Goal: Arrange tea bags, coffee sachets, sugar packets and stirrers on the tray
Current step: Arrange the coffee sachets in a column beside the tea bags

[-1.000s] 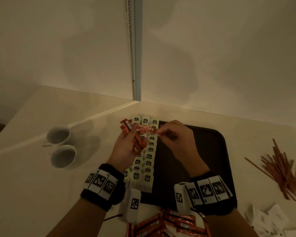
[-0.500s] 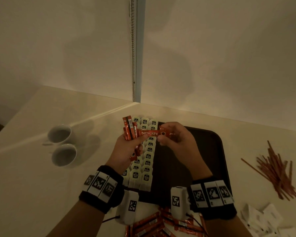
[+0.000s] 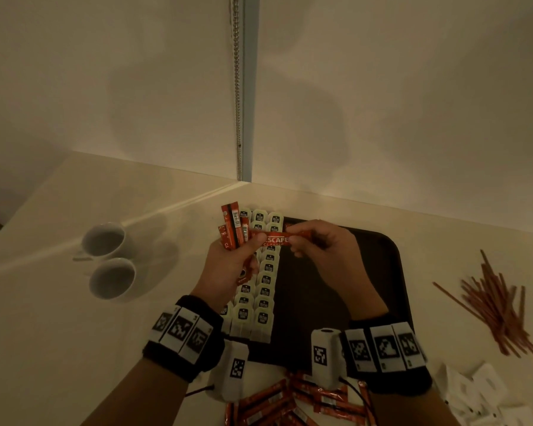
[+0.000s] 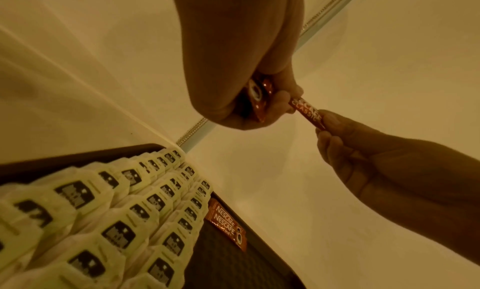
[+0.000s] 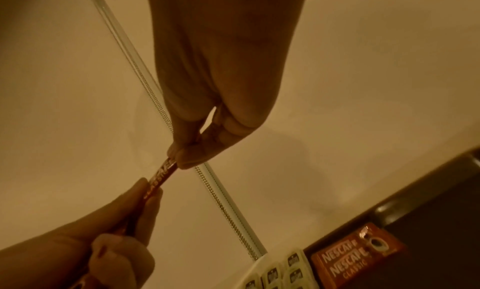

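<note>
Counting what we see

We count two cups (image 3: 106, 261), one tray (image 3: 373, 272), two flat sachets (image 5: 355, 260) lying on it, and three rows of tea bags (image 3: 263, 290).

Left hand (image 4: 241, 71) at 12 o'clock, gripping a bundle of red coffee sachets (image 4: 259, 100). Right hand (image 4: 376, 162) at 3 o'clock, pinching a single red Nescafé Classic sachet (image 4: 307, 113). Cream paper tea bags (image 4: 124, 217) in rows at 7 o'clock on dark tray (image 4: 228, 264).
</note>
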The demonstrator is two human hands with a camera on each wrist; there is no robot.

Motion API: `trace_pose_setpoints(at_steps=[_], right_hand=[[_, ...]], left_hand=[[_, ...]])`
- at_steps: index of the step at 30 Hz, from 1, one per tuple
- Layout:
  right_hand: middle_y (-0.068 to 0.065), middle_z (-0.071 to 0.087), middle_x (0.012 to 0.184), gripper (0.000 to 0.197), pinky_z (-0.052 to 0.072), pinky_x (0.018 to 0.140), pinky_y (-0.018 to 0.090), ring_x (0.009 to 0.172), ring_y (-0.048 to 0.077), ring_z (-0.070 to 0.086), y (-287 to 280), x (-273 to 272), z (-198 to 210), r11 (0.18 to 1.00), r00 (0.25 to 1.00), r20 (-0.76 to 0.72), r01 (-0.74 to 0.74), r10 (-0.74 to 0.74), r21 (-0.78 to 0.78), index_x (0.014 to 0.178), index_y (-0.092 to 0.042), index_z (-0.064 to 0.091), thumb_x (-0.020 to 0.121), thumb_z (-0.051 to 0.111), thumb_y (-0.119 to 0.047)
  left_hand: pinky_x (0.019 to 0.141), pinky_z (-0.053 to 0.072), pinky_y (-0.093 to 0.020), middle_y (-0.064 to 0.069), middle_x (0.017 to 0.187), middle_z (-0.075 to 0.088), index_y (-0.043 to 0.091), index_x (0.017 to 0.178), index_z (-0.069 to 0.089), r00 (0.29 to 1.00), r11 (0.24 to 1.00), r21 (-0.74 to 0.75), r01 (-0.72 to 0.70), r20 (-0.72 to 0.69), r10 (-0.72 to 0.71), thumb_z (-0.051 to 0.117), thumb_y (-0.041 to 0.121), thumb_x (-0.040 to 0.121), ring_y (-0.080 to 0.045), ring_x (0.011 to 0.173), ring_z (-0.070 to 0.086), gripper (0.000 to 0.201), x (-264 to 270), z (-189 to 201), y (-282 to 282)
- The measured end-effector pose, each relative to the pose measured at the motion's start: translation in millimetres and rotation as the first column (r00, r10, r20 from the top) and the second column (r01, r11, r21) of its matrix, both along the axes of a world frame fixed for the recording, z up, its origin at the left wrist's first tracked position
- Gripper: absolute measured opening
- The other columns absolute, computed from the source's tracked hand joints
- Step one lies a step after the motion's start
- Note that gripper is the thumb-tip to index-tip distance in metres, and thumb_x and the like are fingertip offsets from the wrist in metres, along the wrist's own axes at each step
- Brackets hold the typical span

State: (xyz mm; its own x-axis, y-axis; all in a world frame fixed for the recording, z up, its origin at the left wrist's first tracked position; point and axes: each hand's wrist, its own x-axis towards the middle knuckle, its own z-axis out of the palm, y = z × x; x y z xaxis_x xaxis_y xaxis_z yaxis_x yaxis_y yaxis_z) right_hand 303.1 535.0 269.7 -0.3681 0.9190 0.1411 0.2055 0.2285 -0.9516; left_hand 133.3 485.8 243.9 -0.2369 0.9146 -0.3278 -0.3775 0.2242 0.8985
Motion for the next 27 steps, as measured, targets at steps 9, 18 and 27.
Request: trace_pose_setpoints(at_steps=[9, 18, 27], right_hand=[[0.001, 0.066, 0.088, 0.014, 0.051, 0.071, 0.015, 0.077, 0.005, 0.062, 5, 14, -17, 0.988, 0.998, 0.055, 0.033, -0.024, -0.154, 0.088, -0.018, 0.066, 0.082, 0.066, -0.005], [-0.017, 0.055, 0.09, 0.019, 0.042, 0.092, 0.028, 0.085, 0.0, 0.05, 51, 60, -102, 0.907, 0.859, 0.485, 0.324, -0.162, -0.271, 0.082, -0.03, 0.06, 0.085, 0.065, -0.011], [-0.001, 0.06, 0.11, 0.015, 0.035, 0.089, 0.019, 0.098, 0.003, 0.048, 82, 40, -122, 0.953, 0.851, 0.504, 0.258, -0.147, -0.159, 0.099, -0.013, 0.066, 0.084, 0.066, -0.01]], left_hand=[[0.039, 0.034, -0.021, 0.005, 0.049, 0.054, 0.013, 0.092, 0.067, 0.988, 0.998, -0.052, 0.027, -0.149, -0.034, 0.066, 0.024, 0.085, -0.009, 0.039, 0.046, 0.014, -1, -5, -1], [0.035, 0.031, -0.019, 0.003, 0.056, 0.042, 0.013, 0.094, 0.051, 0.998, 0.98, -0.198, -0.029, 0.046, 0.039, 0.05, 0.03, 0.096, -0.009, 0.037, 0.037, 0.016, -14, -13, 2], [0.042, 0.04, -0.022, 0.001, 0.06, 0.056, 0.012, 0.096, 0.055, 0.996, 0.966, -0.256, -0.046, 0.056, 0.062, 0.042, 0.027, 0.099, -0.014, 0.046, 0.049, 0.019, -15, -17, 6]])
